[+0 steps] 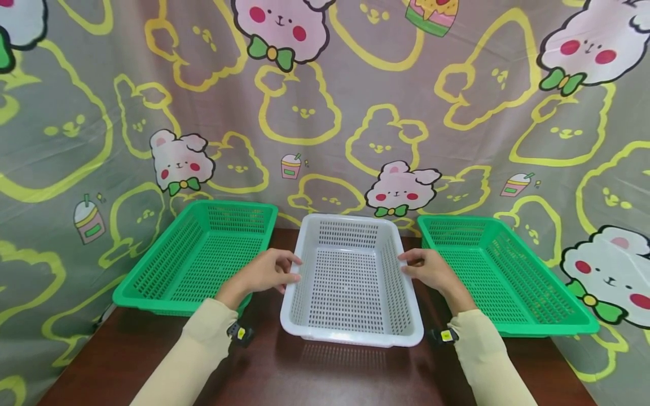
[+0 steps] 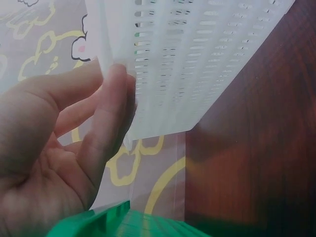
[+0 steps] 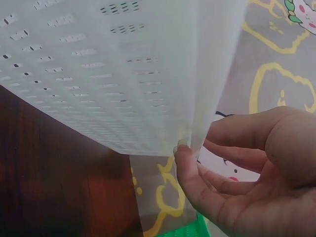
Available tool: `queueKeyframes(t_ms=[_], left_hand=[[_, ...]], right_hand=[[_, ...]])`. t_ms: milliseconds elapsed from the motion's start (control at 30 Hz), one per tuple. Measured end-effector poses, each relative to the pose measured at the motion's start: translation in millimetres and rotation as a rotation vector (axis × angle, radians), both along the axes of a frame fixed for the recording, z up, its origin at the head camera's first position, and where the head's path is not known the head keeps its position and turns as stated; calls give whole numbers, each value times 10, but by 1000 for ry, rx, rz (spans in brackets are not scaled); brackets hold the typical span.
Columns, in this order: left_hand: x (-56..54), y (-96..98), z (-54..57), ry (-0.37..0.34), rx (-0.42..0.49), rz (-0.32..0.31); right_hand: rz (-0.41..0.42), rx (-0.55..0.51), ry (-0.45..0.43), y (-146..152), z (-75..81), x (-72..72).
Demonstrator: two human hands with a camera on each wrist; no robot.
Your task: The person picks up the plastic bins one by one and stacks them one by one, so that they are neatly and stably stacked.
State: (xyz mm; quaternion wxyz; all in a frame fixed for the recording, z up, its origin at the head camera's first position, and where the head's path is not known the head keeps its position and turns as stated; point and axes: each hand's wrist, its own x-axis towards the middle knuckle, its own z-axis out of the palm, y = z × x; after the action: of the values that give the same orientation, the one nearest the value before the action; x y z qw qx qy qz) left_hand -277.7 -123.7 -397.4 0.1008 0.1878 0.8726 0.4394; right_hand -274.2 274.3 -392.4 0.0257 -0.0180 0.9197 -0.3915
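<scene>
A white plastic basket (image 1: 345,287) with slotted walls and floor stands at the middle of the dark brown table, with nothing inside it. On its left rim, my left hand (image 1: 265,272) pinches the edge between thumb and fingers. The right hand (image 1: 431,270) grips the opposite rim in the same way. In the left wrist view, the fingers (image 2: 111,98) curl under the lip against the outer wall. From the right wrist, a fingertip (image 3: 182,148) shows tucked below the rim, and the thumb lies on the outer side.
A green basket (image 1: 195,307) stands at the left and another green basket (image 1: 538,327) at the right, both without contents. Behind them hangs a grey curtain (image 1: 304,192) printed with rabbits and yellow outlines. The brown table (image 1: 325,378) stretches toward me.
</scene>
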Motion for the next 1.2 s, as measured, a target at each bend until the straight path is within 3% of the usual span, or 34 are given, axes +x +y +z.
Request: queueKeyframes(t_ms=[167,367,600,933,1200], left_hand=[[19,-83,66,19,24,-29],[43,-317,184,71,28,-13],[45,-619,301,139,-37,-1],[104,-1089,459,236,-176,42],[135,-1445,539,277,-253,72]], right_hand=[[9,46,35,-18,69,9],[18,120,109,-113,281,53],[106,66,158,-318,506,117],[257,-49,78,-842,643,132],[275,-107,38,-1237,599,34]])
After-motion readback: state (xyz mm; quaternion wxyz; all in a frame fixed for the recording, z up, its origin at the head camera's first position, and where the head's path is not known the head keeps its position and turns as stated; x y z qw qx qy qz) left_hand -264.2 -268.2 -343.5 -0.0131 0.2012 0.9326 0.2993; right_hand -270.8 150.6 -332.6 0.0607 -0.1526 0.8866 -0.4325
